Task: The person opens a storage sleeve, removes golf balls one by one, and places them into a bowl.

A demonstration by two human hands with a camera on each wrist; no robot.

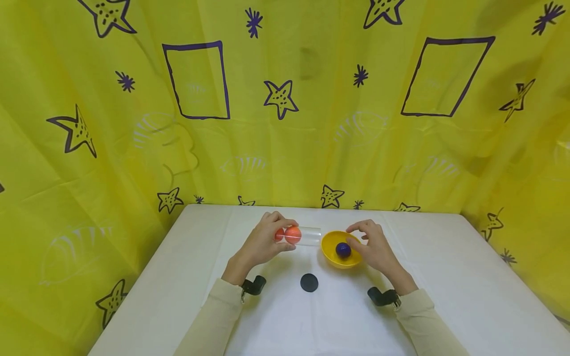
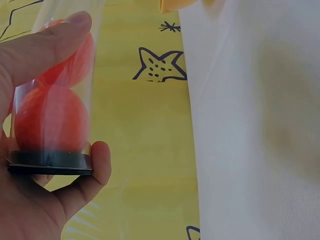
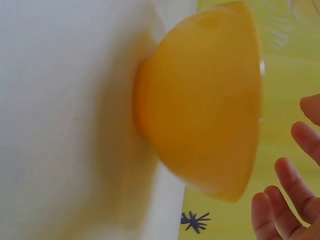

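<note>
My left hand (image 1: pixel 260 242) holds a clear tube (image 1: pixel 312 237) lying sideways above the table. Two orange-red balls (image 1: pixel 293 235) sit inside it, towards its left end. A black cap (image 2: pixel 50 161) closes that end in the left wrist view, with fingers around it. The tube's other end points at a yellow bowl (image 1: pixel 339 263), which stands on the table. Inside the bowl lies a dark blue ball (image 1: pixel 343 249). Over the bowl's right rim hovers my right hand (image 1: pixel 375 247), fingers loosely bent and holding nothing. The right wrist view shows its fingertips (image 3: pixel 285 167) apart from the bowl.
A flat black disc (image 1: pixel 309 283) lies on the white table (image 1: pixel 285 321), nearer to me than the tube and bowl. Yellow curtains (image 1: pixel 311 148) with star drawings hang behind the table and along both sides. Dark wrist cameras (image 1: pixel 255 285) sit on both wrists.
</note>
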